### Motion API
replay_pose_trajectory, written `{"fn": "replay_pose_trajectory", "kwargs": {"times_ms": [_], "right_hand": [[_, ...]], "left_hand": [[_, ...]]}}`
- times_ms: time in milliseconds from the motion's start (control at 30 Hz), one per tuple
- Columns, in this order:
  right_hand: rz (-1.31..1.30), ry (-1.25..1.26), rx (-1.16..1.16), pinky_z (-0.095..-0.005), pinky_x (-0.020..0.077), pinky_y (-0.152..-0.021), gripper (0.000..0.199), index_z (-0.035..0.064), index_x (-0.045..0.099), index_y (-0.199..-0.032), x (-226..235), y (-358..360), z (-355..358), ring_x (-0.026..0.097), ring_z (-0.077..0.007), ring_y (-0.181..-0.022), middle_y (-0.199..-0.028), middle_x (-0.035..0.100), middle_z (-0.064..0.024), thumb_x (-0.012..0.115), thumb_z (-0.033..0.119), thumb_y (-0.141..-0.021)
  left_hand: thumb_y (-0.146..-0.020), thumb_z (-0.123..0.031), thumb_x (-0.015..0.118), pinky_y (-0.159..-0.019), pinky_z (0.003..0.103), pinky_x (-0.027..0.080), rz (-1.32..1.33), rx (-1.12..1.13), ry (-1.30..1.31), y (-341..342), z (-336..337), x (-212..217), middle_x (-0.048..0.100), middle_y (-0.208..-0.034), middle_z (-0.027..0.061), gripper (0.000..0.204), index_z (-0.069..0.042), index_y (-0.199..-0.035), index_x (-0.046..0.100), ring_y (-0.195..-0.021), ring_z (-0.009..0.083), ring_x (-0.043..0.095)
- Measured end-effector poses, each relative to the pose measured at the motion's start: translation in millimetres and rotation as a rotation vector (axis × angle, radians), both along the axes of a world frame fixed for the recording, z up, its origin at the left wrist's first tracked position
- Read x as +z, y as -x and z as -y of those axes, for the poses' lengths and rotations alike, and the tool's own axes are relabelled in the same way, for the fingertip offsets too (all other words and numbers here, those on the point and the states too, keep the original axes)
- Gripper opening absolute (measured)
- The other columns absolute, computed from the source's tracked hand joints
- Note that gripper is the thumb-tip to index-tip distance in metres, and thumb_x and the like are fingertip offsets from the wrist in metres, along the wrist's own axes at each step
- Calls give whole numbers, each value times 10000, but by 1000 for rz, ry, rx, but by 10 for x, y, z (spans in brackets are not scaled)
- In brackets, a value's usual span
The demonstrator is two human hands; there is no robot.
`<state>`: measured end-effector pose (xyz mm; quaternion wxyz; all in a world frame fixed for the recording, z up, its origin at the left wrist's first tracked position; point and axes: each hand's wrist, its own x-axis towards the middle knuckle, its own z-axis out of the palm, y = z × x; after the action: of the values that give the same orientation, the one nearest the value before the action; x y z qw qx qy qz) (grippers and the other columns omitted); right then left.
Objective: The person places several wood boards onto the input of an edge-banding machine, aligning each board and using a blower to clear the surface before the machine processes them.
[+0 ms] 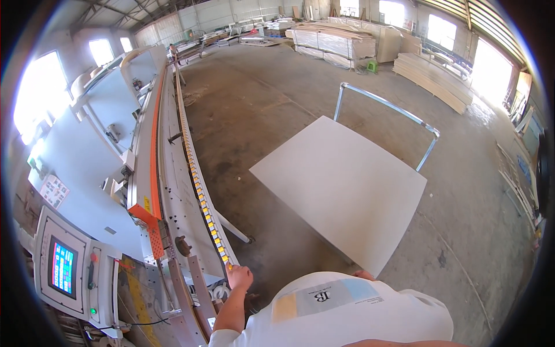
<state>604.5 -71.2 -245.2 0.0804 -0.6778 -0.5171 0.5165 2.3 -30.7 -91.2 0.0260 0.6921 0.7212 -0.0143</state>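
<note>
My left hand (240, 277) is closed around the near end of the long roller rail (203, 202), a strip with yellow rollers along the side of a machine. Beside my shirt, my right hand (364, 275) is at the near corner of a large white panel (341, 188). Most of that hand is hidden behind my body, and its grip does not show. The panel lies flat above the floor, and what bears it is hidden underneath. A metal tube frame (390, 105) stands up at its far edge.
On the left runs the long machine with an orange guard rail (155, 156). A control panel with a lit screen (62, 267) stands near left. Stacked boards (433, 81) and a wrapped pile (332, 43) lie far off, with a green stool (372, 67) between.
</note>
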Motion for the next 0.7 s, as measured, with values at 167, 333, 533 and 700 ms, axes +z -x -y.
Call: {"fn": "replay_pose_trajectory", "kwargs": {"times_ms": [167,333,533,700], "right_hand": [[4,-46,42,-380,599,-899,329,164,855,-1061,-383,-118,-44,777,-239,-1002,-1064,825,-93,850,399,-831],[-295,113,-126,-364,602,-865,327,124,851,-1055,-726,-175,-113,774,-208,-952,-1002,825,-92,881,352,-823],[-58,24,25,-382,606,-875,352,112,847,-1069,-627,-177,-208,770,-215,-951,-1029,824,-91,831,406,-876],[-71,167,-52,-400,600,-856,436,88,838,-1044,-507,-262,-336,760,-207,-912,-971,816,-92,781,493,-891]], "left_hand": [[-949,-288,620,-1293,564,243,15,-17,-40,21,11,-35,790,-909,58,264,-133,-906,830,-1026,228,717],[-928,-274,624,-1286,557,254,30,-18,-86,33,16,-94,787,-892,56,251,-130,-868,821,-1015,226,714],[-935,-287,623,-1302,545,222,5,-1,-31,21,1,-81,774,-893,57,248,-149,-887,823,-1035,230,703],[-936,-293,621,-1303,541,220,9,23,-8,-15,-21,-52,772,-894,62,255,-145,-878,820,-1033,239,704]]}}
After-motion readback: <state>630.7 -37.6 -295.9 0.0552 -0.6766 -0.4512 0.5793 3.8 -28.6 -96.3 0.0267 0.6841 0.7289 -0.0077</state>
